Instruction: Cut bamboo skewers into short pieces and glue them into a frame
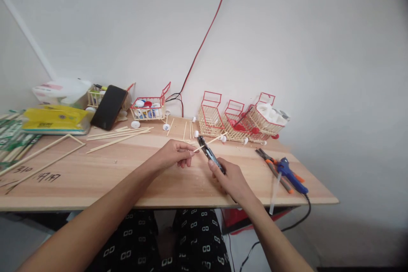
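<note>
Near the front middle of the table, my left hand (178, 153) pinches one end of a thin wooden stick (214, 139) between thumb and fingers. The stick slants up to the right and crosses the head of a dark metal plier-like tool (212, 156). My right hand (232, 177) is closed around the lower part of that tool, whose head points up and left toward my left fingertips. Whether the jaws bite the stick is too small to tell. Behind them stand small wooden carts with red rims, the nearest one (211, 120) just beyond the stick.
Loose sticks (119, 136) and a bent stick frame (76, 139) lie to the left, near a phone (109, 107) and a yellow packet (55, 119). A blue glue gun (291, 176) and orange-handled pliers (276, 172) lie right. A filled cart (148, 108) stands behind.
</note>
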Demonstrator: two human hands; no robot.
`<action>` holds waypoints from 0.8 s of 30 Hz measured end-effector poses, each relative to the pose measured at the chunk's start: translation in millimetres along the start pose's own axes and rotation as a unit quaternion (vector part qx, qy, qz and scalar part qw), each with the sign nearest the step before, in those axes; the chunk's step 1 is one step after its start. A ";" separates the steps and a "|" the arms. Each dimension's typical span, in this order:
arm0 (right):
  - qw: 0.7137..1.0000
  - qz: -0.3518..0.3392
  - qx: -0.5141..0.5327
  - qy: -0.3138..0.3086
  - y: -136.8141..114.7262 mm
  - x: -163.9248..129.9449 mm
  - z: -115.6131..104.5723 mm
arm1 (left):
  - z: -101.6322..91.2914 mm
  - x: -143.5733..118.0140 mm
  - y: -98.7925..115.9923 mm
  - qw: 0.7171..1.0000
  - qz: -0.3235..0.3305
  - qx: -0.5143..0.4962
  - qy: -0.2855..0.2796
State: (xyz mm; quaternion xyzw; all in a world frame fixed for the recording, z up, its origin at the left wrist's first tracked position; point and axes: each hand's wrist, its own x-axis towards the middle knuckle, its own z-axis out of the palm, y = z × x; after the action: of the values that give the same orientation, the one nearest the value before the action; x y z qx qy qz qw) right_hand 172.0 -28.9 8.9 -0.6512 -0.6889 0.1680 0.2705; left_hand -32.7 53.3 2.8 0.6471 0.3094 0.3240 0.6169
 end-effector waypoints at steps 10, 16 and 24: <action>1.000 0.016 0.009 0.003 3.2 -1.4 3.1 | 0.2 0.2 0.1 1.000 -0.016 -0.019 0.017; 0.999 0.028 0.018 0.022 5.8 1.2 6.1 | -8.1 5.4 -3.2 0.970 -0.015 -0.187 0.154; 0.995 0.022 0.073 0.061 10.6 4.7 11.4 | -5.9 5.6 -6.8 0.974 -0.015 -0.199 0.106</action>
State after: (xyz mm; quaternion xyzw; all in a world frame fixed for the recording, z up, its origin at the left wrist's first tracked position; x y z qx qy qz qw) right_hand 173.7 -21.9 -5.7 -0.6538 -0.6423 0.1838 0.3552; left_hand -34.1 61.6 -3.7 0.4682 0.3119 0.4367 0.7019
